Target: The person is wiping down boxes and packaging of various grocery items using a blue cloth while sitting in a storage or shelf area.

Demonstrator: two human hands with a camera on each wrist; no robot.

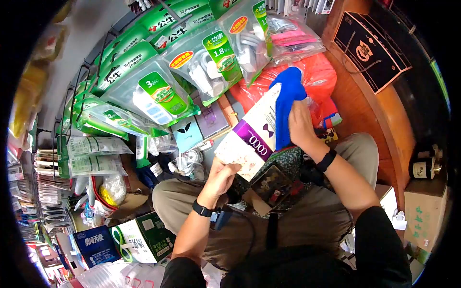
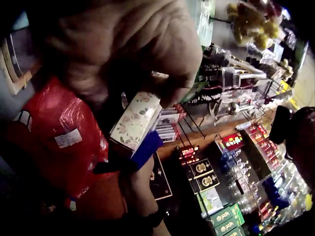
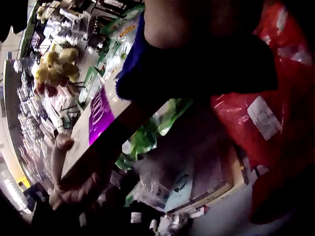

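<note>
Left grip (image 1: 220,179) was closed round near end of flowery box (image 1: 253,138); blue cloth (image 1: 285,103) was pinched against far end by right grip (image 1: 302,126).

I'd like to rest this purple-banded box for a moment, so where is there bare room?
The brown wooden surface has a bare stretch between the red bag and the black box, continuing down beside the right knee; the purple-banded box would probably fit. The opposite side is crowded with green packets.
</note>
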